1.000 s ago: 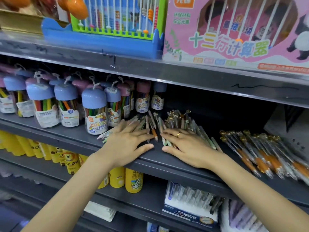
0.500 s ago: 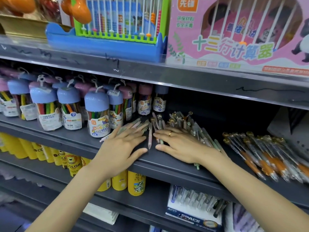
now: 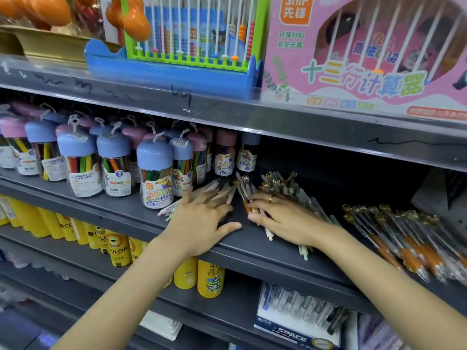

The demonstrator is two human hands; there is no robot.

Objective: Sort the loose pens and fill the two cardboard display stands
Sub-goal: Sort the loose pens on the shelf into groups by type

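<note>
Loose pastel pens (image 3: 285, 188) lie in a heap on the dark middle shelf (image 3: 252, 251). My left hand (image 3: 202, 221) lies flat with straight fingers on a smaller bunch of pastel pens (image 3: 217, 192) beside the jars. My right hand (image 3: 283, 218) rests flat on the bigger heap, fingers pointing left, a ring on one finger. An orange-gripped pen (image 3: 242, 195) lies between the two hands. A separate pile of gold-topped, orange-gripped pens (image 3: 404, 236) lies further right. No cardboard display stand is in view.
Blue- and pink-capped jars of colour pens (image 3: 156, 173) crowd the shelf's left half. Yellow tubes (image 3: 118, 248) and a boxed pen set (image 3: 298, 314) sit on the shelf below. Abacus toys (image 3: 192, 39) stand above. A dark folded object (image 3: 444, 190) stands at the far right.
Both hands have slid slightly apart and toward the shelf edge, dragging their pens along. The gap between the two bunches has widened, and some pens now stick out beyond the right wrist.
</note>
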